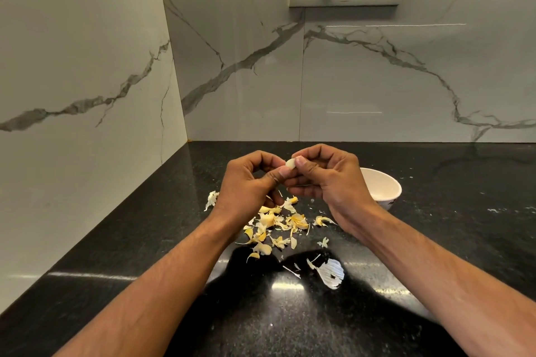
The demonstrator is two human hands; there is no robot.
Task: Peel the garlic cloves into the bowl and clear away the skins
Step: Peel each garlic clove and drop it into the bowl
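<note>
Garlic clove (290, 164) is up in the air between your two hands, above the black tabletop (116, 240). Your left hand (249, 182) has its fingers curled with the thumb pressed against the clove, and your right hand (327, 175) pinches it from the other side, thumb on top. Right under your hands there's a messy pile of yellowish skins (272, 224) on the tabletop, plus one bigger white papery skin (330, 272) closer to you. The white bowl (383, 187) sits just behind your right hand; can't tell what's inside it.
</note>
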